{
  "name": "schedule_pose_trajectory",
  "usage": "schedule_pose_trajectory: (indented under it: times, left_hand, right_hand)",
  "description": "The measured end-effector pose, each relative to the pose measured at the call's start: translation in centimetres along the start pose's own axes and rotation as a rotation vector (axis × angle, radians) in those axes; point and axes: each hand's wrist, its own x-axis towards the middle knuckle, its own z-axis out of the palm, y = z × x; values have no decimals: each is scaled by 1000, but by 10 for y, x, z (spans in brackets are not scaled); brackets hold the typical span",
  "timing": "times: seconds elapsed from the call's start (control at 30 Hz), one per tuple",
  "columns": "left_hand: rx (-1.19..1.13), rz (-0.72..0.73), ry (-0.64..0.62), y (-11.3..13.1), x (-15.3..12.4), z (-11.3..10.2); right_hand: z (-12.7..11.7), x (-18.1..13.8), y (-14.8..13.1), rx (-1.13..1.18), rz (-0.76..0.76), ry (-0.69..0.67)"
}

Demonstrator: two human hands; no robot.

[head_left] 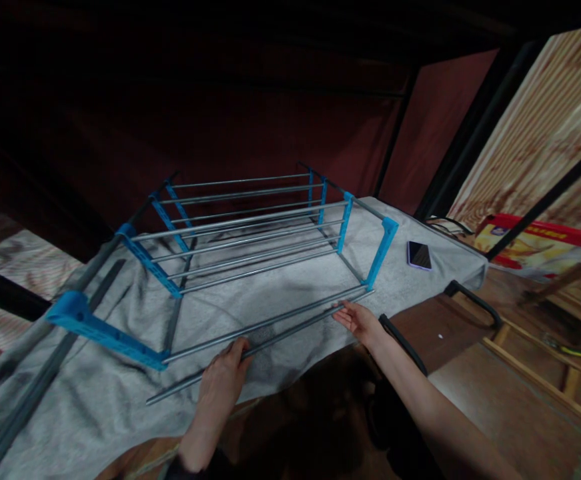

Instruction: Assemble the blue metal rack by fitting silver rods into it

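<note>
A loose grey metal rod runs across the near side of a rack frame. My left hand is closed on the rod toward its left end. Closer to the right end, my right hand pinches it with fingers curled underneath. Just beyond stands the rack, made of blue plastic brackets joined by several metal rods. Another blue bracket rises beyond my right hand. One fixed rod links the lower ends of the two nearest brackets, almost parallel to the held rod.
A grey blanket lies under the rack. To the right are a phone, a chair with black armrests, a red and yellow box and a wooden frame. Loose grey bars lie at left. Dark posts surround the surface.
</note>
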Motion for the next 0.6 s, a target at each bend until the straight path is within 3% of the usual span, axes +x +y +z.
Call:
schedule_pose_trajectory:
  times: [0.37, 0.6]
  left_hand:
    - [33, 15, 16, -12, 0, -8]
    - [201, 26, 52, -17, -2, -5]
  right_hand:
    - [-6, 8, -3, 7, -51, 25]
    - [-14, 11, -10, 5, -49, 21]
